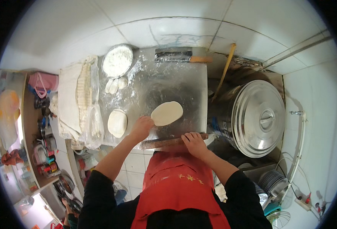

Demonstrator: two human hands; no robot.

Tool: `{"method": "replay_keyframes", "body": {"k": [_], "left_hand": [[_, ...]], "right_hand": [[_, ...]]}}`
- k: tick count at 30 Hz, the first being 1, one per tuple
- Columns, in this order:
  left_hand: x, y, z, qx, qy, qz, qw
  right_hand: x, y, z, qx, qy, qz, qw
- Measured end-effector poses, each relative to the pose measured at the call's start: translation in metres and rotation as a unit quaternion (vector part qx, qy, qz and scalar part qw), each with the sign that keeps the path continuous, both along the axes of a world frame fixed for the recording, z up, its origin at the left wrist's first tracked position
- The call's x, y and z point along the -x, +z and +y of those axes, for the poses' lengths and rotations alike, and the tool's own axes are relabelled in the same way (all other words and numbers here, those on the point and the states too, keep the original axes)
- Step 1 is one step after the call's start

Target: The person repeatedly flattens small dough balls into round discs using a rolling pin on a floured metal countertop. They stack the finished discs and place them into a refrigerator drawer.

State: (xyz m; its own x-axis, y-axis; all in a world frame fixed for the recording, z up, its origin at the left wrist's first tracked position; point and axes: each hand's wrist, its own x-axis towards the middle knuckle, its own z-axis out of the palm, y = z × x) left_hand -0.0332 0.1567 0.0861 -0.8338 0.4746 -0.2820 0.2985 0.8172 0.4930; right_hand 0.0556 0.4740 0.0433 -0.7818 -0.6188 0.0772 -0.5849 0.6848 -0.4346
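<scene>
On the floured metal worktop (145, 77) lies a flat oval sheet of dough (167, 113). My left hand (142, 126) pinches its left edge between the fingertips. My right hand (193, 143) rests on the right part of a wooden rolling pin (162, 143) at the worktop's near edge, fingers over it. A thicker stack or slab of dough (117, 123) sits to the left of my left hand. Further back are several small dough pieces (116, 85) beside a round bowl of flour (117, 61).
Cloth and plastic wrapping (71, 100) cover the worktop's left end. A broad-bladed knife with a wooden handle (174, 55) lies at the back. To the right stand a large lidded metal pot (258, 118), a yellow stick (225, 70) and stacked plates (273, 181). Another person's hand (66, 203) shows lower left.
</scene>
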Motion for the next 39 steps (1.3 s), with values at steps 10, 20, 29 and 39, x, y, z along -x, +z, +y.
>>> {"method": "replay_keyframes", "body": {"k": [10,20,29,39], "left_hand": [[0.017,-0.062,0.028,0.078,0.265,0.178,0.944],[-0.007,-0.076,0.016,0.070,0.194,0.112,0.972],[0.089,-0.097,-0.026,0.027,0.266,0.220,0.938],[-0.129,-0.060,0.059,0.031,0.289,0.080,0.954]], "right_hand": [[0.193,-0.008,-0.021,-0.036,-0.028,0.103,0.994],[0.155,-0.011,-0.020,-0.081,-0.050,0.034,0.995],[0.273,-0.025,-0.071,-0.046,-0.109,0.149,0.982],[0.100,0.001,0.013,-0.043,0.019,0.012,0.999]]}}
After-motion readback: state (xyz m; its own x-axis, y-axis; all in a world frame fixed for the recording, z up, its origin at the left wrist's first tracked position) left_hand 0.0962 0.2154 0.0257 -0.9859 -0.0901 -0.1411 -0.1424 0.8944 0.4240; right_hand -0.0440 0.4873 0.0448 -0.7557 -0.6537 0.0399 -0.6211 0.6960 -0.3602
